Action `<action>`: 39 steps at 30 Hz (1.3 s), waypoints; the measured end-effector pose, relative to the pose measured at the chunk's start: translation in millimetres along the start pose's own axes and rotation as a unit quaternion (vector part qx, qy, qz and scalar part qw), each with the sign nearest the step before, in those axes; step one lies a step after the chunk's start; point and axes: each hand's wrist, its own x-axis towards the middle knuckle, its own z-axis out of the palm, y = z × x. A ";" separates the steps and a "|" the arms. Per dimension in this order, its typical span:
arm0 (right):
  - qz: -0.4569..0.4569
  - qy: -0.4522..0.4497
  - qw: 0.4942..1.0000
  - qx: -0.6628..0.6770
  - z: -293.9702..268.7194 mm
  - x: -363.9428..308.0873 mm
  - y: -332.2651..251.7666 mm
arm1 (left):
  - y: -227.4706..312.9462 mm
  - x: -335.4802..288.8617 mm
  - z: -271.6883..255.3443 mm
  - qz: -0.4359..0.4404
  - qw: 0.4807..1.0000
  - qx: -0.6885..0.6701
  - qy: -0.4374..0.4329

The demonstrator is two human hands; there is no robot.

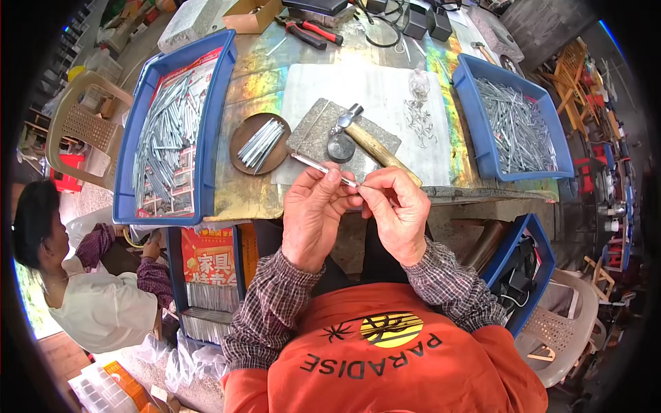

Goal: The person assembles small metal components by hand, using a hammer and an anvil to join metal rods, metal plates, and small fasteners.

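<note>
Both the left hand (311, 206) and right hand (398, 210) pinch one thin metal rod (322, 167), with the left tray (131, 144) seemingly full and the hammer (365, 141) lying idle.

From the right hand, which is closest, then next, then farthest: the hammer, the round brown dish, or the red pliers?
Measured from the right hand:
1. Hammer, just beyond the hand, on the grey slab.
2. Round brown dish, farther off to the left, holding metal rods.
3. Red pliers, at the table's far edge.
</note>
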 end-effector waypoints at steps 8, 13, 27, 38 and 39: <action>0.006 0.006 1.000 0.004 1.4 -0.4 1.5 | -1.6 1.0 0.8 0.005 1.000 0.001 0.018; 0.007 0.007 1.000 0.004 1.9 -0.8 1.1 | -2.8 0.7 -0.4 0.005 1.000 -0.005 0.019; 0.006 0.018 1.000 -0.020 7.8 -0.9 3.1 | -10.4 1.8 -0.7 0.083 0.997 0.001 0.010; -0.062 0.026 0.992 -0.110 11.5 4.7 16.5 | -3.2 -0.2 -0.7 0.141 0.986 0.093 0.018; -0.063 0.026 0.992 -0.110 11.3 6.0 16.3 | -1.6 2.0 -2.7 0.141 0.986 0.093 0.017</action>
